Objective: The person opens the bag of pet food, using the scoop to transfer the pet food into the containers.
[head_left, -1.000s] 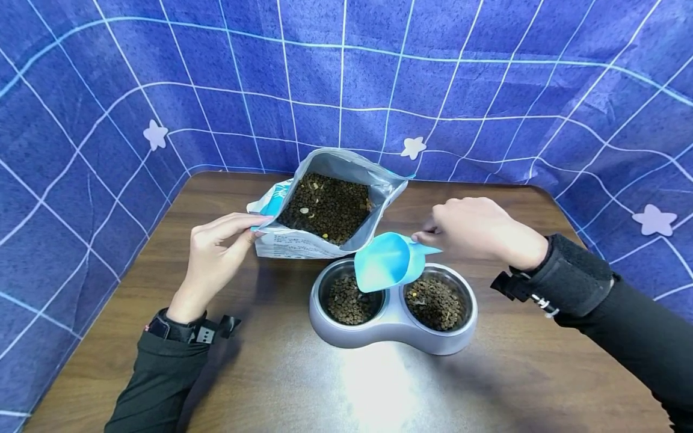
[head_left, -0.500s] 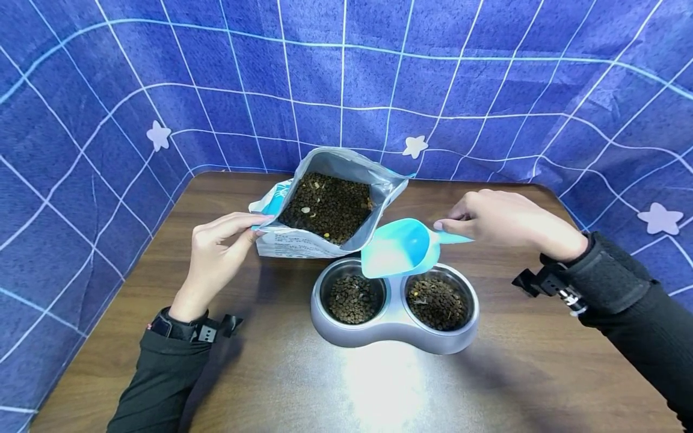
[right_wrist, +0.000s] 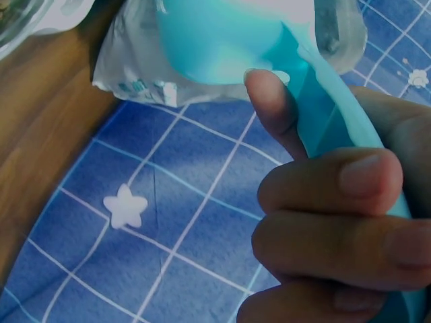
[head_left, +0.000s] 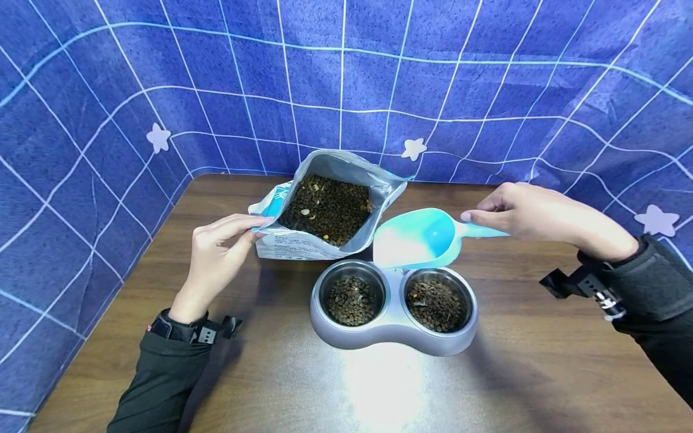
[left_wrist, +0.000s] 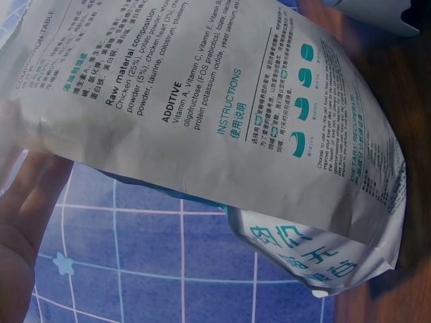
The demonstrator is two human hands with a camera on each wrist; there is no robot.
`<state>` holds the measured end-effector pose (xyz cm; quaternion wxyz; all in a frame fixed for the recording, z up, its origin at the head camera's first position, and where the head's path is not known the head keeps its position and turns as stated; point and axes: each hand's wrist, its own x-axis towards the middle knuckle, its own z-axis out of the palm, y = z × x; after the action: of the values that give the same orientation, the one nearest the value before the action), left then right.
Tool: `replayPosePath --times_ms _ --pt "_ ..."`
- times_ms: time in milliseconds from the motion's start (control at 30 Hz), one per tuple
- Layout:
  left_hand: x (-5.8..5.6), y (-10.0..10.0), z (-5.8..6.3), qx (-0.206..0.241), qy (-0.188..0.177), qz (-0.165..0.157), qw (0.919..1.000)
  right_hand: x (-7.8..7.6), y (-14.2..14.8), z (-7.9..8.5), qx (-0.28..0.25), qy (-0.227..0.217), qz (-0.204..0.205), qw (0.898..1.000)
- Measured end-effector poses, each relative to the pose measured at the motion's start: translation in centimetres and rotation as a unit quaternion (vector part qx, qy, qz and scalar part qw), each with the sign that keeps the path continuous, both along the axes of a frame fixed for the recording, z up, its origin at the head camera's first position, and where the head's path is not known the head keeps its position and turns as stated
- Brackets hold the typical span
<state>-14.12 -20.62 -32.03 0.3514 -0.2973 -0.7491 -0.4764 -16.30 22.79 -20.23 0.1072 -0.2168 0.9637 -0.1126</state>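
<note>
My left hand [head_left: 219, 252] pinches the near left edge of an open pet food bag [head_left: 303, 243]. Brown kibble fills much of the bag, and its printed side faces the left wrist view. My right hand [head_left: 541, 213] grips the handle of a light blue scoop [head_left: 417, 237], with the fingers curled round it in the right wrist view. The scoop looks empty and sits beside the bag's right side, above the back of a grey double bowl [head_left: 392, 328]. Kibble lies in the left bowl [head_left: 352, 300] and in the right bowl [head_left: 435, 304].
All of this stands on a brown wooden table [head_left: 271, 373]. Behind and beside it hangs a blue cloth [head_left: 303, 78] with white grid lines and pale stars. The bag stands close to the table's back edge.
My right hand has moved right and slightly away from me with the scoop, which has drawn back from over the bowls and turned more level. The left hand and bag stay put.
</note>
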Motion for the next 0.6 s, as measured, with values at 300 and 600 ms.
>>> replayPosePath --times_ms 300,600 --pt "0.0 0.0 0.0 0.008 0.0 -0.006 1.0 0.3 1.6 1.9 -0.015 -0.031 -0.034 0.999" --pt "-0.1 0.0 0.0 0.004 0.005 -0.01 0.9999 0.7 3.2 3.3 -0.024 -0.006 -0.067 0.997"
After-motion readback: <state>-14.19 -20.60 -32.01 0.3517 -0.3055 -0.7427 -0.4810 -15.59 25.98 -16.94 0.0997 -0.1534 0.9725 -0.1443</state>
